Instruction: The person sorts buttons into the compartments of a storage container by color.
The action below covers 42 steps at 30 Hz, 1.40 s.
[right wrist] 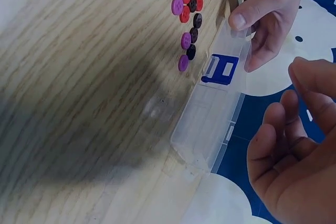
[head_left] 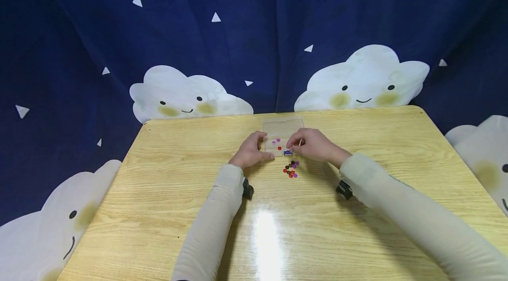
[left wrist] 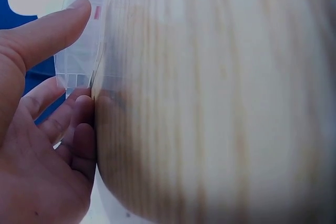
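A clear plastic box (right wrist: pixel 202 124) with a blue latch (right wrist: pixel 227 71) lies on the table, its lid (head_left: pixel 283 127) folded back. My left hand (head_left: pixel 251 151) grips the box's left end, thumb at the front wall and fingers behind, as the right wrist view shows. Inside the box are a red button (head_left: pixel 279 148) and purple buttons (head_left: pixel 278 140). Over its right part is my right hand (head_left: pixel 313 144), fingers bent toward the thumb. No thing shows between those fingertips, which are partly hidden. Several black, red and purple buttons (right wrist: pixel 186 40) lie in front of the box.
The pale wooden table (head_left: pixel 174 192) runs out to both sides of the box. Behind its far edge hangs a dark blue curtain (head_left: pixel 254 29) with white clouds. Dark wrist devices (head_left: pixel 248 189) sit at both sleeves.
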Motion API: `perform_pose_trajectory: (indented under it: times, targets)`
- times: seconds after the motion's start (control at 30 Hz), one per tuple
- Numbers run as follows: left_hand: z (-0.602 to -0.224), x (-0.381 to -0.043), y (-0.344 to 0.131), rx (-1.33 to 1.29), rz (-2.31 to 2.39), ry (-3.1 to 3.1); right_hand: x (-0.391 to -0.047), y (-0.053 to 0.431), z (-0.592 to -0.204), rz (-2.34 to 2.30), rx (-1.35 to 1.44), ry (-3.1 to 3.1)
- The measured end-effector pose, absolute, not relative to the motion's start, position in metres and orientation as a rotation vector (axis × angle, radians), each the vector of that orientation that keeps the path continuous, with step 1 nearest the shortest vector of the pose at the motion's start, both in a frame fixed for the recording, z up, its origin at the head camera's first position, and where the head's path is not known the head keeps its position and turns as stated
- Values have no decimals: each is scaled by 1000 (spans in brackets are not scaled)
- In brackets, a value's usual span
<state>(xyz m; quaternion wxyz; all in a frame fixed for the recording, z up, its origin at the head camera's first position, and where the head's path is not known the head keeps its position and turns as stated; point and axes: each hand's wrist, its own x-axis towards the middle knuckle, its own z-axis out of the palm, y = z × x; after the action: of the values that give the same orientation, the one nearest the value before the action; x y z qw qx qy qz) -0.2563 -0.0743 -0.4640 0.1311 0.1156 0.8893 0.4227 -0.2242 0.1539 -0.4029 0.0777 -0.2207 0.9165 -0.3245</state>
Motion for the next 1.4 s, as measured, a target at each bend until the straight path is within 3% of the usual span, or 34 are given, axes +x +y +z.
perform_pose_trajectory:
  times: [1.4]
  targets:
    - [-466, -256, -76, 333, 1263, 2562, -206, 164, -439, -1076, -648, 2540]
